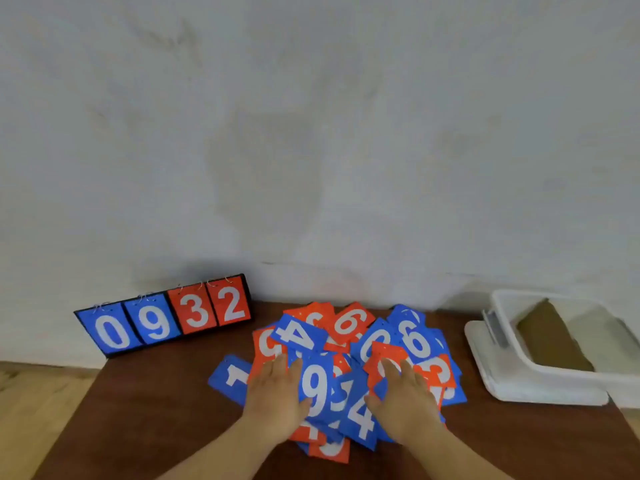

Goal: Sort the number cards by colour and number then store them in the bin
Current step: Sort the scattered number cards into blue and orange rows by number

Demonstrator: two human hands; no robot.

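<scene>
A loose heap of red and blue number cards [349, 344] lies mixed on the brown table [145, 420], digits facing many ways. My left hand [277, 396] lies flat on the heap's left side, fingers straight, beside a blue 9 card [316, 386]. My right hand [407, 400] lies flat on the right side, its fingers over a red card [382, 355]. A blue 1 card [230, 375] sticks out at the left edge of the pile. Neither hand grips a card. The white plastic bin [554, 375] stands at the table's right.
A black flip scoreboard [162, 317] showing blue 0 and 9, red 3 and 2 leans against the wall at the back left. The bin holds a brown cardboard piece [550, 337]. A pale wall rises right behind the table. Wooden floor [38, 403] shows left.
</scene>
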